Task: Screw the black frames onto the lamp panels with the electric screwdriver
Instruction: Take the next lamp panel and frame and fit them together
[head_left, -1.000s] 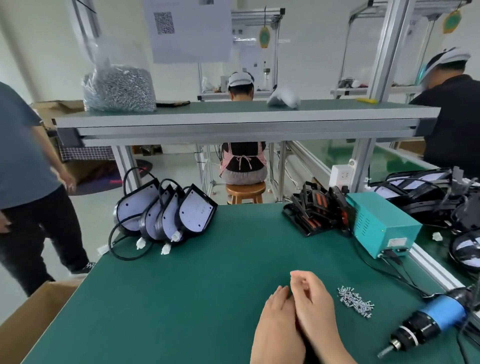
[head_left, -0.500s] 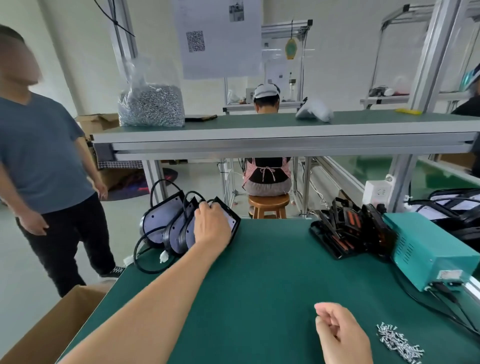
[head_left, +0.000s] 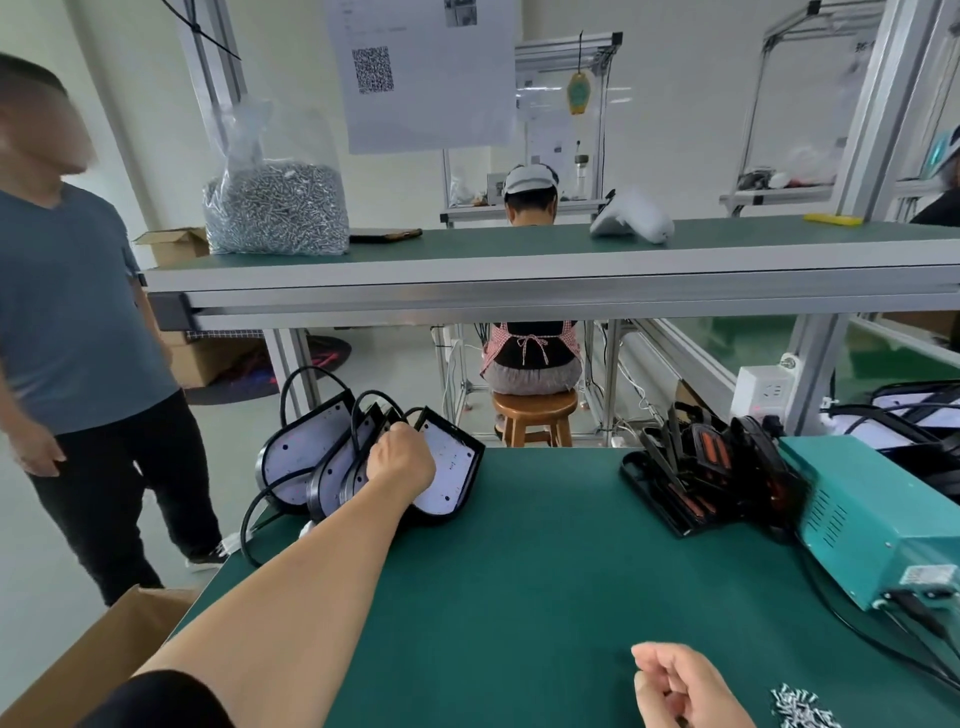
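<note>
Several lamp panels (head_left: 447, 475) with white faces and black rims stand leaning in a row at the far left of the green table, black cables looping over them. My left hand (head_left: 400, 457) reaches out and grips the top edge of the nearest panel. A stack of black frames (head_left: 696, 467) with orange inserts lies at the far right. My right hand (head_left: 680, 686) rests near the front edge, fingers loosely curled, holding nothing I can see. A small pile of screws (head_left: 797, 706) lies to its right. The electric screwdriver is out of view.
A teal power box (head_left: 872, 525) with cables stands at the right. A shelf (head_left: 519, 280) above the table carries a bag of screws (head_left: 275, 208). A person (head_left: 78, 332) stands at the left beside a cardboard box (head_left: 83, 665).
My left hand left my right hand, reached to the far left and took hold of the nearest lamp panel. The view turned left and up, so the screwdriver dropped out of sight.
</note>
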